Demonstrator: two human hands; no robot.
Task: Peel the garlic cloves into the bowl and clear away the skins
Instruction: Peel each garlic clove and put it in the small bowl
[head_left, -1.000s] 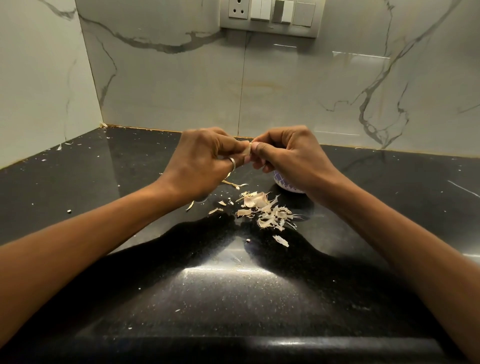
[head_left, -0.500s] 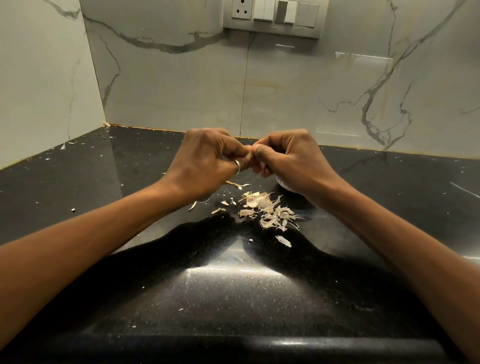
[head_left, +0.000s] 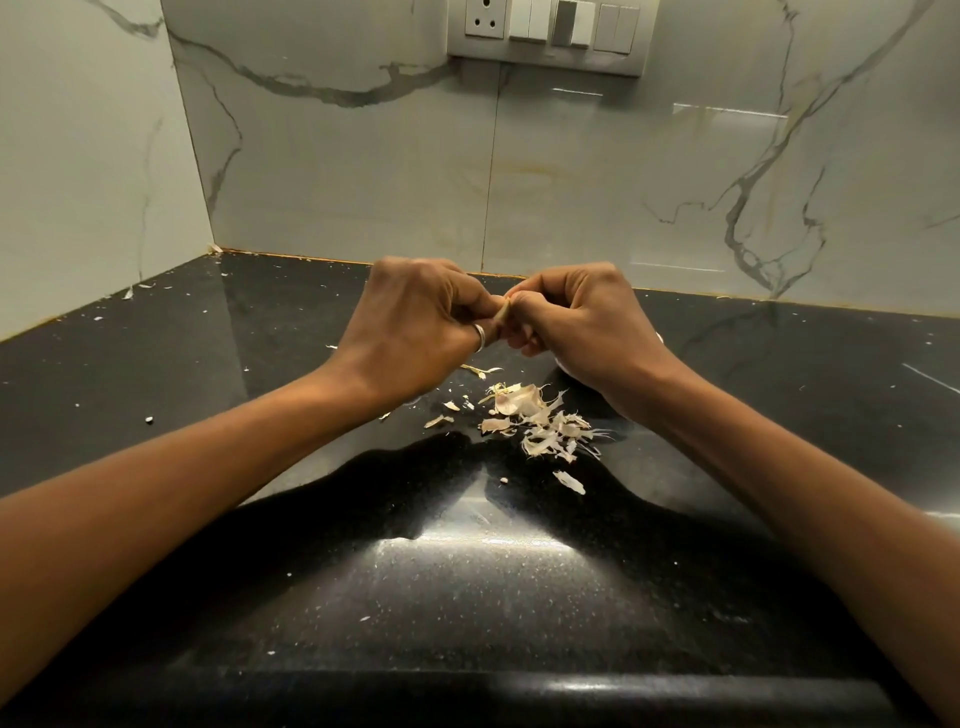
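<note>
Above the black countertop (head_left: 467, 597), the left hand (head_left: 415, 332) and the right hand (head_left: 582, 322) stay close together as before. Both have curled fingers and pinch one garlic clove (head_left: 503, 314) between their fingertips. The right hand now hides more of the bowl (head_left: 660, 339), and only a thin white edge shows behind it. The pile of skins (head_left: 540, 421) lies on the countertop below the hands, unchanged.

Black speckled counter (head_left: 467, 597) — grey-veined white wall (head_left: 363, 171)
</note>
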